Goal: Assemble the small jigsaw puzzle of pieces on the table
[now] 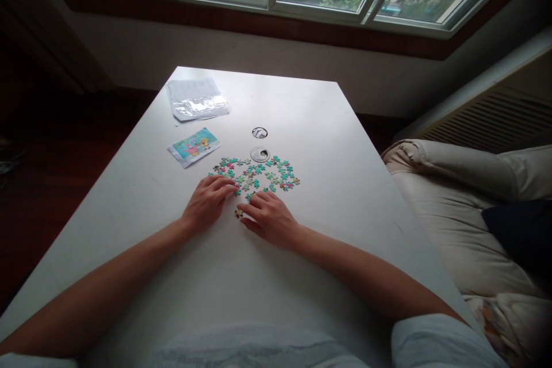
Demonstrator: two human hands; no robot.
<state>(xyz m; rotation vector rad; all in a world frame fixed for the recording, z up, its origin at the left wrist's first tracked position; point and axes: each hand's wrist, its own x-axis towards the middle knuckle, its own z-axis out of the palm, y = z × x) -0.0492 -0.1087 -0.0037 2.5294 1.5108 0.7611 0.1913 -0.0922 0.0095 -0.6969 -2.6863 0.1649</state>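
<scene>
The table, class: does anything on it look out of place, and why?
The cover does: it lies on the table just on the near side of the round hole, which it seems meant to fit. Nothing looks damaged.

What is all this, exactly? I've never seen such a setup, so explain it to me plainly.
There is no machine here: a person works bare-handed. The single picture comes from a camera worn on the head, looking forward and down.

On the white table lie loose, mostly green jigsaw pieces. Beyond them, towards the left, are a colorful cartoon picture and a plastic sleeve.

The left hand and right hand rest at the near edge of the pieces. Whether either grips one is too small to tell.
</scene>
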